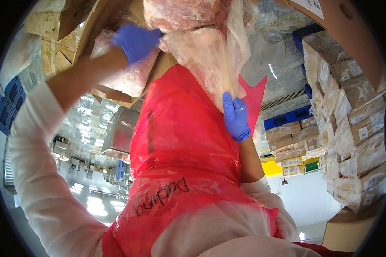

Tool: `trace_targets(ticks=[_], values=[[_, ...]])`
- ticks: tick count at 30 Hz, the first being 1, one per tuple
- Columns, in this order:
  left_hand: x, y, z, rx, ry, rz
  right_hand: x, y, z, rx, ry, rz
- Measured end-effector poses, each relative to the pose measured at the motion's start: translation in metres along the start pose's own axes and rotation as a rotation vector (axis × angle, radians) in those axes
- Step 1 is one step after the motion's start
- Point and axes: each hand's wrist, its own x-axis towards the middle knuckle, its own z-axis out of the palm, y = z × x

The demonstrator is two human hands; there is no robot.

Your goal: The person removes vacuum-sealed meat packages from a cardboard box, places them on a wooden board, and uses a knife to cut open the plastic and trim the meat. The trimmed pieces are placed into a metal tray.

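A large piece of raw pink meat [186, 13] sits at the top of the view, partly wrapped in a loose clear plastic bag [210, 55]. My right hand [236, 118], in a blue glove, is closed on the gathered lower end of that bag. My left hand [135, 42], also blue-gloved, is smeared by motion. Its fingertips are beside the left edge of the bag and meat, and whether they hold anything is unclear. Behind and below the left hand, another bagged piece of meat [131, 79] rests on brown cardboard.
Open cardboard flaps [60, 43] stand at upper left. A steel container [119, 132] is beyond my red apron [184, 141]. Stacks of plastic-wrapped cartons [351, 124] are at right, some near a blue pallet [287, 118]. A brown cardboard panel [356, 38] shows at upper right.
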Motion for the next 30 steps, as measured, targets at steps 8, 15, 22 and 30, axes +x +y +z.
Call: trace_targets(ticks=[8,15,22,30], values=[[0.007,0.148,-0.025,-0.021,-0.132,-0.296,-0.001,0.016,-0.002,0.059,0.061,0.016],[0.019,0.16,-0.024,-0.307,-0.244,-0.428,0.01,0.007,-0.012,-0.012,0.015,0.018],[-0.003,0.038,-0.097,-0.412,-0.307,-0.461,0.027,-0.026,-0.004,-0.015,0.038,-0.112],[-0.067,0.067,-0.093,-0.168,-0.098,-0.385,0.028,-0.103,0.026,-0.152,-0.158,-0.281]])
